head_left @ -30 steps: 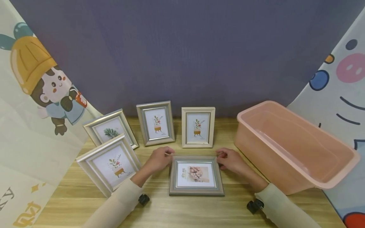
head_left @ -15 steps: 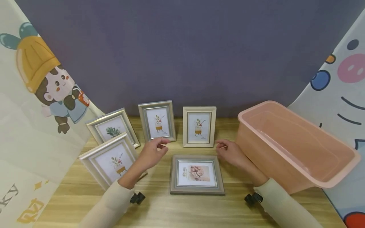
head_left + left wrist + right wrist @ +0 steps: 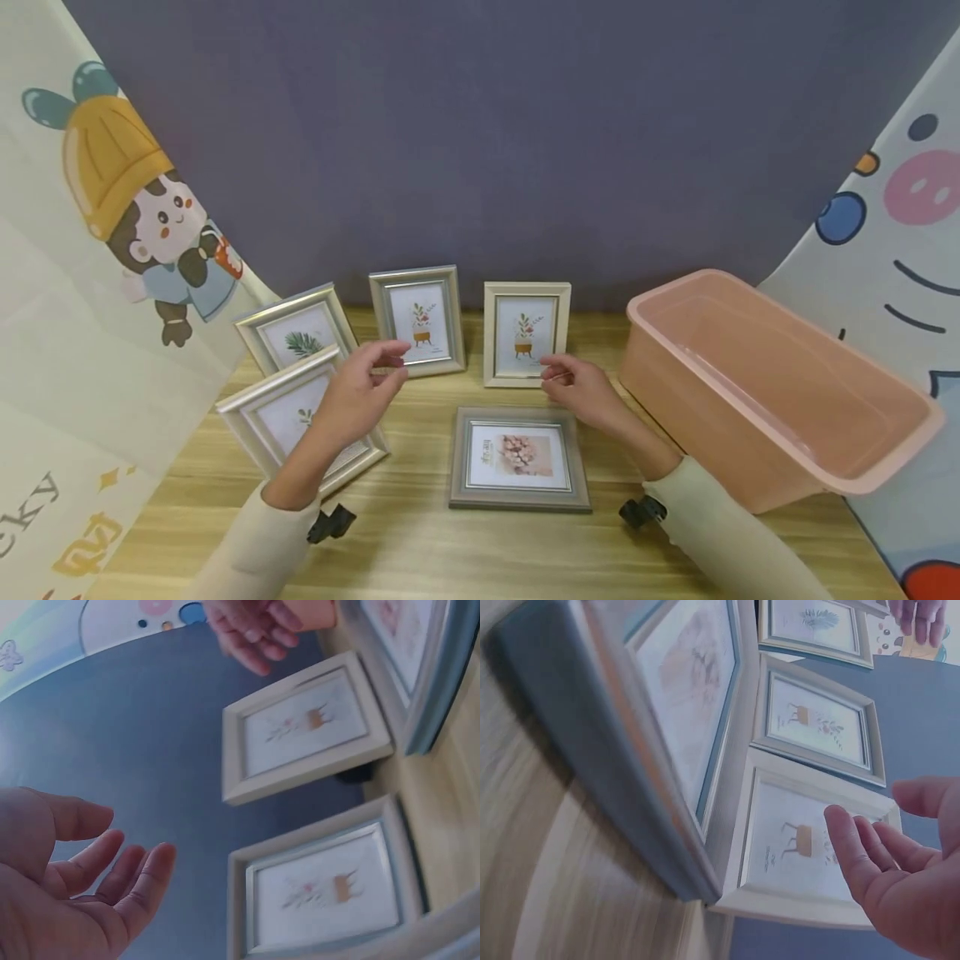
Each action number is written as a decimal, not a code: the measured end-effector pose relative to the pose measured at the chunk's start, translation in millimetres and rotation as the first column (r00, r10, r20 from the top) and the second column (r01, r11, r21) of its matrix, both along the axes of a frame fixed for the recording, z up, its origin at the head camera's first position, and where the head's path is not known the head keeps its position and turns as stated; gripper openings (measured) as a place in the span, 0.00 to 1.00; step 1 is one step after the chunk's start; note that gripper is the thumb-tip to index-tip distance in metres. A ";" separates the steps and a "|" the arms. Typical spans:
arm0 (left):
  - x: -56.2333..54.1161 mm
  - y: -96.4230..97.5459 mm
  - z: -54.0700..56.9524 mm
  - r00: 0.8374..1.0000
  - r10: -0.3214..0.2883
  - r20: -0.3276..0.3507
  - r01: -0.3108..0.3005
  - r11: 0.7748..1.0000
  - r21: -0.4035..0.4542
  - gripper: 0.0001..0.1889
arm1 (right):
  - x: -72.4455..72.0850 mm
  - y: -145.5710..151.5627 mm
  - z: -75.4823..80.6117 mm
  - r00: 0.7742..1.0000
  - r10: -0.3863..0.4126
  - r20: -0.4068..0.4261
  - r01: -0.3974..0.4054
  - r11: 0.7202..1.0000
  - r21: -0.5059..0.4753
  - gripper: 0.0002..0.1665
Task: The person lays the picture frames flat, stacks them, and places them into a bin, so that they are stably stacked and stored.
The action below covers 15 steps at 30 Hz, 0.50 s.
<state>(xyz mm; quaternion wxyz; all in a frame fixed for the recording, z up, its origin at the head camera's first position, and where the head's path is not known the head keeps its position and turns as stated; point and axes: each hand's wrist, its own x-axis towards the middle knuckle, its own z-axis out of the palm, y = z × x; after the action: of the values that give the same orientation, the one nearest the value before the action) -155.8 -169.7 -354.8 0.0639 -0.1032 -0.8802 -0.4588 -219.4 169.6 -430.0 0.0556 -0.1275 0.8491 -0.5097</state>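
A grey picture frame (image 3: 520, 498) with a flower photo lies flat on the table, and neither hand touches it. My left hand (image 3: 356, 396) hovers over the upright cream frame (image 3: 348, 475) at the left and hides part of its picture. Its fingers are loosely bent with nothing between them, as the left wrist view shows. In the head view my right hand (image 3: 588, 392) overlaps the lower right corner of the cream-white frame (image 3: 491, 333) standing at the back. The right wrist view shows that hand's (image 3: 915, 870) fingers relaxed and holding nothing.
A silver-grey frame (image 3: 379, 321) stands at the back, left of the cream-white one. Another upright frame (image 3: 288, 308) with a plant print is partly hidden at the far left. A large pink plastic bin (image 3: 675, 400) sits on the wooden table (image 3: 480, 558) at the right.
Both hands have left the corners of the flat frame and risen. The left moved left, over the cream frame; the right moved slightly up and to the left. The flat frame stays put.
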 end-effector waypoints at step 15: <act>46.1 -55.8 18.1 0.885 0.203 -0.419 -0.151 0.976 0.155 0.14 | -7.4 -33.4 9.6 0.991 0.100 -0.091 -0.107 0.992 -0.074 0.25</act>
<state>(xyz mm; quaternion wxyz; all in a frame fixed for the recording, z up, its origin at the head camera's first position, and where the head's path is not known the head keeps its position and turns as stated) -109.8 -225.6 -336.7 0.3052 -0.1175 -0.8210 -0.4679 -226.8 136.2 -420.4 0.0398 -0.1953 0.8222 -0.5332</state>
